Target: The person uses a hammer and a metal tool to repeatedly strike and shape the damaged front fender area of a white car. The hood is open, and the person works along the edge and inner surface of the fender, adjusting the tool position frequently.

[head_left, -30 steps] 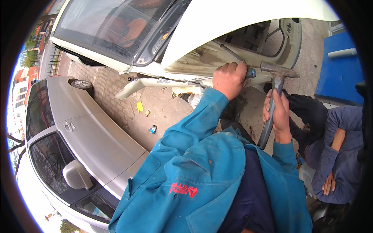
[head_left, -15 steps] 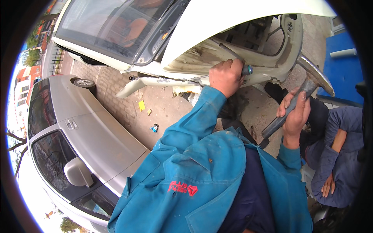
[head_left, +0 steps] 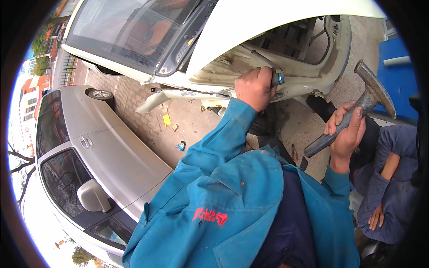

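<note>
My left hand (head_left: 254,89) is closed in a fist around the dark handle of a screwdriver (head_left: 278,79), whose teal butt end points right. Its thin shaft seems to run left toward the damaged front edge of a cream-white vehicle (head_left: 210,94); the tip cannot be made out. Off to the right, my right hand (head_left: 346,129) grips a hammer (head_left: 367,100) by its grey handle. The hammer's rusty metal head is raised up and to the right, apart from the screwdriver.
A silver car (head_left: 107,138) stands on the left. To the right, a person in dark blue (head_left: 389,187) sits close to my right arm with arms folded. A blue panel (head_left: 395,76) is behind the hammer. Yellow scraps (head_left: 166,120) and a blue wrapper (head_left: 180,145) lie on the ground.
The hammer in my right hand has moved slightly right and away from the screwdriver. My left fist has shifted a little left, still holding the screwdriver.
</note>
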Tool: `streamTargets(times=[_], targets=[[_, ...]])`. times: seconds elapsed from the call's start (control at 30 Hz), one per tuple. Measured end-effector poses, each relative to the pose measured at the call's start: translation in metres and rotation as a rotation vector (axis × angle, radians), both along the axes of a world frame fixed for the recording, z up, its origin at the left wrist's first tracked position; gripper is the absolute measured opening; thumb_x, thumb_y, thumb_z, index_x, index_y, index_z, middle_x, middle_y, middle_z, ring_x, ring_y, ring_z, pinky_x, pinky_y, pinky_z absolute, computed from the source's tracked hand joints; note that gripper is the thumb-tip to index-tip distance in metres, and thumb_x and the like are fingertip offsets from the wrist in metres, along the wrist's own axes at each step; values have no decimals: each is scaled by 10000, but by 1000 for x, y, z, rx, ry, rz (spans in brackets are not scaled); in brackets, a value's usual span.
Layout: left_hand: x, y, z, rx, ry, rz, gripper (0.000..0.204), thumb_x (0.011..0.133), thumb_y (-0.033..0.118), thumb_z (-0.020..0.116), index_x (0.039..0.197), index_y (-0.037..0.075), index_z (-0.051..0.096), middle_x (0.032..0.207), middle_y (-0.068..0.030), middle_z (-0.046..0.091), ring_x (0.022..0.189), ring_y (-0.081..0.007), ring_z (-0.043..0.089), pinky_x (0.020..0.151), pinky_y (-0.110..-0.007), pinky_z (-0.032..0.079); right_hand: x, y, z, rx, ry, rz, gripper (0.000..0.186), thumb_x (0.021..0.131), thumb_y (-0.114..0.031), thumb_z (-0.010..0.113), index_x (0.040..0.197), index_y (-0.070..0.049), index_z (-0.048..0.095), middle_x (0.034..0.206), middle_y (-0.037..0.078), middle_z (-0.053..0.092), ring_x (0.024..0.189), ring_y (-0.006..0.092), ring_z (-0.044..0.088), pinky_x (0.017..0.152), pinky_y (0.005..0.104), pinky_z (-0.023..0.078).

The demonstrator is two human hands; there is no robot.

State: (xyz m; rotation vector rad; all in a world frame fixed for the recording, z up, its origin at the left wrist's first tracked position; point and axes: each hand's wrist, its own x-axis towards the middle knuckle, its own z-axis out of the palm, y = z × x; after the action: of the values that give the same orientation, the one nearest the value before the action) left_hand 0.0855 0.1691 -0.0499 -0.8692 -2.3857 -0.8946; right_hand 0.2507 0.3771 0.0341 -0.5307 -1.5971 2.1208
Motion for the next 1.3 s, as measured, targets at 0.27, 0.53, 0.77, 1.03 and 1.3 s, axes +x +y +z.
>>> streamTargets(times=[0.27, 0.53, 0.77, 1.03, 1.3], targets=[[8, -6, 7, 67, -1, -91, 267, 795, 109, 861, 870, 94, 605, 716, -122, 640, 629, -368, 661, 541, -481, 516, 7, -18, -31, -35, -149, 121, 348, 1186, -389, 508, 1155, -43, 531, 780, 57, 535, 517, 119, 532, 493, 290, 482], [5, -2, 1, 54, 19, -51, 274, 831, 153, 860, 836, 96, 592, 704, -116, 631, 614, -361, 658, 532, -480, 506, 5, -36, -40, -4, -242, 299, 342, 1167, -365, 566, 1122, -27, 539, 759, 48, 551, 512, 99, 533, 471, 268, 460], [6, -2, 1, 74, 32, -55, 286, 840, 156, 864, 820, 96, 584, 680, -118, 618, 589, -369, 642, 515, -483, 491, 7, -36, -24, 16, -225, 286, 362, 1170, -384, 549, 1136, -24, 533, 766, 56, 550, 525, 105, 534, 484, 269, 464], [6, -3, 2, 69, 26, -59, 275, 813, 141, 864, 839, 95, 595, 684, -115, 624, 596, -362, 648, 516, -478, 496, 8, -46, -20, -1, 66, 82, 365, 1175, -393, 518, 1174, -28, 530, 792, 39, 521, 549, 110, 532, 497, 291, 489], [6, 0, -1, 52, 44, -74, 260, 813, 137, 857, 841, 103, 600, 681, -112, 620, 597, -361, 651, 517, -477, 506, 17, -11, -5, -42, -90, 32, 418, 1181, -464, 481, 1166, -48, 522, 809, 48, 511, 532, 115, 511, 493, 286, 483]])
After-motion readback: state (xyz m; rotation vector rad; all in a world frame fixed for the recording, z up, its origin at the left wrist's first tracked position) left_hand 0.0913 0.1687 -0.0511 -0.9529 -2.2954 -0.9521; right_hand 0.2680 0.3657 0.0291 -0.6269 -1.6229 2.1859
